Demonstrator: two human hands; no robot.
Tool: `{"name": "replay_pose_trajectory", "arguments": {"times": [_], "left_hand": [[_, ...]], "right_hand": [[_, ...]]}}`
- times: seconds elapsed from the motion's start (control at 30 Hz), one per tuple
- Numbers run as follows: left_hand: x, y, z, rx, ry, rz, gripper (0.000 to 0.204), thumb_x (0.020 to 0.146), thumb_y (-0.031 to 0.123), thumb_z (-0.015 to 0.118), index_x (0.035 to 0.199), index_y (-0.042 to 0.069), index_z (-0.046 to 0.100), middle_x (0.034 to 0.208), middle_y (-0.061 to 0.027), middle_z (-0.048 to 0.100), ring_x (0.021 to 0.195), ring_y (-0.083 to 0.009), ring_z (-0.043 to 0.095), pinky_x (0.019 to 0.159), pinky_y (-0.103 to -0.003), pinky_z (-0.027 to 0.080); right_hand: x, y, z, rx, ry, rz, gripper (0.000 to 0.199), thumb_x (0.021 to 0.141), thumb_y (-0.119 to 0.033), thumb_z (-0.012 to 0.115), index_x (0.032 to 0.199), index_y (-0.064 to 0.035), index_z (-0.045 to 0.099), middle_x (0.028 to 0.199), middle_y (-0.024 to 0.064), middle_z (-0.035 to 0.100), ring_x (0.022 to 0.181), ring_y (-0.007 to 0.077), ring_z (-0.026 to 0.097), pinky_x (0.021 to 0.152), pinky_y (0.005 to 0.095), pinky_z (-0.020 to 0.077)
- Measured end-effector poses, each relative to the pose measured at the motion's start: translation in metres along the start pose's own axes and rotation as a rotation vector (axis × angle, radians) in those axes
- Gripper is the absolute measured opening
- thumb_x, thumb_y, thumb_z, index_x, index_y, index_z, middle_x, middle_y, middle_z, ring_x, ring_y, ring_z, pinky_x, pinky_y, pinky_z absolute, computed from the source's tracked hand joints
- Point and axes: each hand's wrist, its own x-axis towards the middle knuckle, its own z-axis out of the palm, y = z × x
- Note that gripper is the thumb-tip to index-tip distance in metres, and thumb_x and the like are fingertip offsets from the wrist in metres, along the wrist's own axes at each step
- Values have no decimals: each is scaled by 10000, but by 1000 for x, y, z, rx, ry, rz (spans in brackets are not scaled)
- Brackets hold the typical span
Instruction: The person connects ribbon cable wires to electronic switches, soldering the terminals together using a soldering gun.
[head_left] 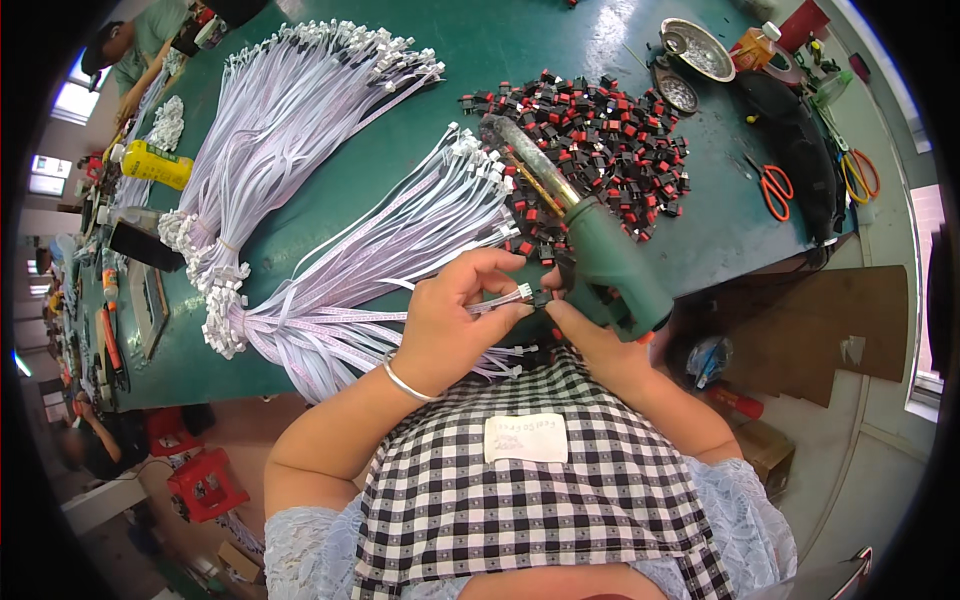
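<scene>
My left hand [445, 320] is closed, thumb and fingers pinching a flat white ribbon cable near its white plug [524, 292]. Right against the plug sits a small black part [541, 299], which my right hand [598, 345] pinches between thumb and finger. A green-handled soldering gun [618, 265] stands over my right hand and hides part of it. Its metal barrel points to the far left; I cannot tell whether that hand touches it. Beside my left hand a bundle of ribbon cables [370, 240] fans out. Beyond the gun lies a heap of small black-and-red switches [600, 150].
A second, larger cable bundle [290, 110] lies at the far left, near a yellow bottle [155, 165]. On the right are orange-handled scissors [775, 190], a metal bowl [697, 48] and a black elongated object [795, 145]. Another person [140, 50] works at the far left corner.
</scene>
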Motion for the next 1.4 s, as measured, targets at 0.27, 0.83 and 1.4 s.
{"name": "replay_pose_trajectory", "arguments": {"times": [0.27, 0.83, 1.4], "left_hand": [[0, 1, 7, 71, 109, 101, 351, 709, 47, 669, 1032, 29, 534, 816, -58, 612, 733, -104, 580, 658, -212, 450], [9, 19, -8, -303, -189, -479, 80, 818, 118, 559, 816, 49, 517, 752, 10, 533, 646, -56, 502, 582, -182, 417], [11, 13, -5, -350, -184, -387, 82, 777, 74, 568, 770, 76, 486, 790, -19, 555, 668, -98, 539, 609, -218, 449]], "right_hand": [[2, 2, -3, 101, 22, 122, 204, 764, -58, 646, 947, -31, 562, 837, 19, 589, 767, 88, 561, 677, 228, 462], [10, 9, -11, -560, -159, -460, 433, 716, 62, 566, 1112, -9, 404, 923, 76, 558, 849, 142, 557, 771, 281, 453], [7, -12, -9, -615, -89, -429, 284, 702, 48, 571, 974, -17, 520, 841, 71, 597, 787, 174, 569, 725, 294, 442]]}}
